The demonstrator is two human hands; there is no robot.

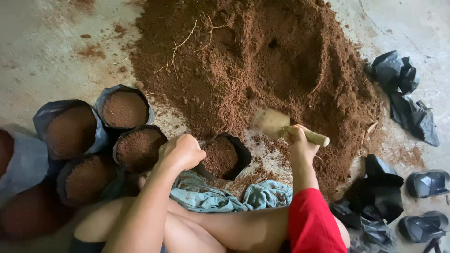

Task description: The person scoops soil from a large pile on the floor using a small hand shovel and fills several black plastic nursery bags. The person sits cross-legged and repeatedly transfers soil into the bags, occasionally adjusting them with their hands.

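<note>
Sitting on the concrete floor before a big heap of brown soil, filling black plastic grow bags. Left hand curling its grip tight over the rim of the open bag just in front of the knees, holding the mouth open. Right hand closing its grip around the wooden handle of a small scoop, blade blurred, hovering between the heap's edge and the bag.

Judging progress: bag in hand looking roughly filled but short of the rim, so likely needing more scoops. Standing filled to the left: four dark bags clearly countable, packed touching one another, plus further rounded shapes at the far left edge too blurred to count surely. Lying empty and crumpled to the right: black bags in two loose clusters, one near the heap's upper right, another low by the right knee; exact number impossible to tell, several at least. Plenty of soil remaining in the heap, so seemingly much filling left.

Also counting: one scoop, one bluish cloth over the lap, two dark sandals at the right edge.
</note>
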